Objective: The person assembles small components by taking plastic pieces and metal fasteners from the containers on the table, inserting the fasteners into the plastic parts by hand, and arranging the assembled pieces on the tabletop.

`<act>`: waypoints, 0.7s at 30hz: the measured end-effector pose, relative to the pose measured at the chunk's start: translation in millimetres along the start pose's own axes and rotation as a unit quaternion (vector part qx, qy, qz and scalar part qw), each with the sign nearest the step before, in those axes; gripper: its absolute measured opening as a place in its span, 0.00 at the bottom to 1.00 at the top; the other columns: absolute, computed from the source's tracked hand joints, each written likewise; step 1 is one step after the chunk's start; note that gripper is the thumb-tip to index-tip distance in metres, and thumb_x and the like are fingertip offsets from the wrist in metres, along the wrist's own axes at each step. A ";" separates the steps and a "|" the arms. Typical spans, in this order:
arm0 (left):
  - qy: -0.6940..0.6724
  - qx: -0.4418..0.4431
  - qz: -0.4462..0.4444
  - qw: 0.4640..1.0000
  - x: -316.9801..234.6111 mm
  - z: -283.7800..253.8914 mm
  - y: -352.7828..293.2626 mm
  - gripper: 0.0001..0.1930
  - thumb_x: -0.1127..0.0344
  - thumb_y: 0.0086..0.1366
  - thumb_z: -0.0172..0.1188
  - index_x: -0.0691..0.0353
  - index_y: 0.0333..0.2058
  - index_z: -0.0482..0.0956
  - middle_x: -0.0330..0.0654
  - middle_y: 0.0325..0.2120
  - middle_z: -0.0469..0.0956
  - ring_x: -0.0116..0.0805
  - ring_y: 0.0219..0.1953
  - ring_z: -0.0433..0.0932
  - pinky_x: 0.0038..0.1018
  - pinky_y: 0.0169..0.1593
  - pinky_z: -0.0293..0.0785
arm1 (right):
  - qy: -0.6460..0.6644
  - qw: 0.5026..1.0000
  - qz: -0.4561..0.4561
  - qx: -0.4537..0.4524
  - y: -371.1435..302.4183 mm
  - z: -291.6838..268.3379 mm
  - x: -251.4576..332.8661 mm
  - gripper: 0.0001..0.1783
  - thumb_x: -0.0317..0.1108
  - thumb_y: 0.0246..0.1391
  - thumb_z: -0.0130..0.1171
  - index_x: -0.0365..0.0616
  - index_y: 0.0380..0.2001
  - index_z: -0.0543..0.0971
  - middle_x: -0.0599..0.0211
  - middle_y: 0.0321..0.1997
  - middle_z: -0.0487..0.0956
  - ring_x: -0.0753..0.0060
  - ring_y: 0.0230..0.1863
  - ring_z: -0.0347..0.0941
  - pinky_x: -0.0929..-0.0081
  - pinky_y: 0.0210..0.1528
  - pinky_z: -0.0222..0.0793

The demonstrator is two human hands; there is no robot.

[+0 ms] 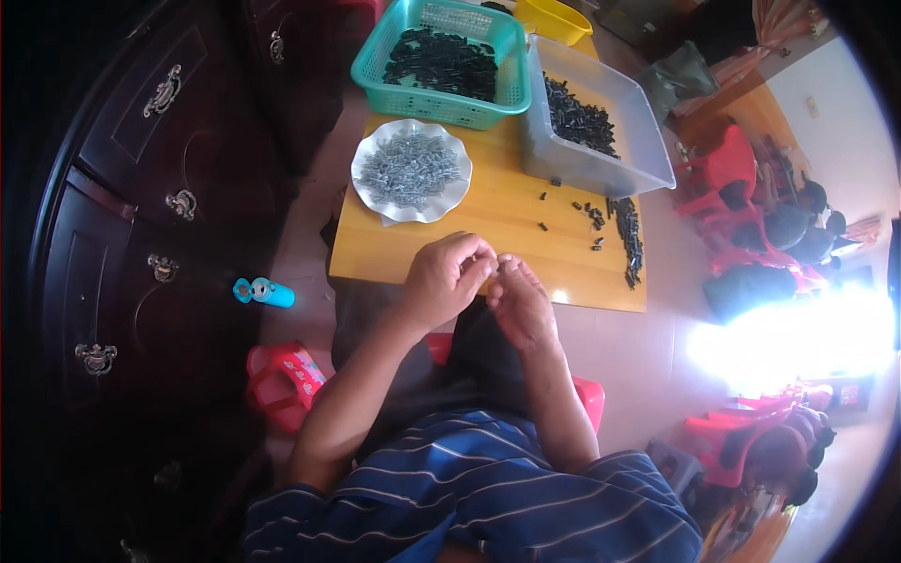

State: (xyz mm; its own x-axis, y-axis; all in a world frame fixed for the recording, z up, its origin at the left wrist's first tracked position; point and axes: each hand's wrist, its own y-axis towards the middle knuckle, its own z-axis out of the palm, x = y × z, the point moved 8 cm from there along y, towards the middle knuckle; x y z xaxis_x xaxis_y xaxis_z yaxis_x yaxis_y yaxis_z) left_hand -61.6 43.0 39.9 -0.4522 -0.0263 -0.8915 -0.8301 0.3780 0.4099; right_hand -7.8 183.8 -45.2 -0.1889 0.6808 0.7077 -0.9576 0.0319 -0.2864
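Note:
My left hand [449, 275] and my right hand [519, 302] meet fingertip to fingertip at the near edge of a small wooden table [488, 220]. Both sets of fingers are pinched together around something too small to make out. A white scalloped plate [409, 169] heaped with small silver metal parts lies just beyond my left hand. A row of small black parts [627, 235] lies on the table to the right, with a few loose ones [591, 216] beside it.
A teal basket [441, 61] and a clear plastic bin [591, 117], both holding black parts, stand at the table's far side, with a yellow tub [554, 17] behind. Dark wooden cabinet [141, 188] at left. Red plastic stools [282, 380] and a blue bottle [265, 293] lie on the floor.

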 end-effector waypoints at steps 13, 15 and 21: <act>0.020 0.006 -0.011 1.000 -6.2 2.0 2.5 0.05 0.75 0.59 0.67 0.65 0.33 0.80 0.45 0.28 0.80 0.40 0.27 0.81 0.33 0.31 0.75 | 0.046 0.998 0.046 0.017 -1.9 5.6 -14.7 0.11 0.41 0.73 0.52 0.48 0.48 0.77 0.75 0.39 0.83 0.81 0.36 0.81 0.81 0.41 0.78; 0.008 0.015 -0.041 0.999 -7.2 4.1 3.1 0.06 0.75 0.59 0.68 0.66 0.34 0.81 0.44 0.30 0.81 0.37 0.27 0.83 0.31 0.31 0.77 | 0.076 0.995 0.054 0.035 -1.8 7.3 -15.9 0.11 0.42 0.73 0.52 0.48 0.48 0.77 0.75 0.39 0.83 0.81 0.37 0.80 0.80 0.42 0.77; 0.006 0.009 0.012 1.000 -11.2 5.1 1.7 0.07 0.75 0.59 0.67 0.67 0.37 0.82 0.45 0.32 0.82 0.37 0.28 0.85 0.28 0.34 0.80 | 0.065 0.995 0.056 0.056 -2.1 14.6 -10.8 0.13 0.44 0.72 0.53 0.47 0.49 0.78 0.74 0.40 0.83 0.80 0.38 0.80 0.79 0.43 0.77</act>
State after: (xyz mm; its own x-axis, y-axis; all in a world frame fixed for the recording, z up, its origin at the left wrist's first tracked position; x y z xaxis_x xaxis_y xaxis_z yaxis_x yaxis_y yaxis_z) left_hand -56.3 48.7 49.6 -0.4749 -0.0279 -0.8796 -0.8133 0.3956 0.4266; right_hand -6.9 165.7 -42.8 -0.2729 0.7648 0.5836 -0.9518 -0.1265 -0.2793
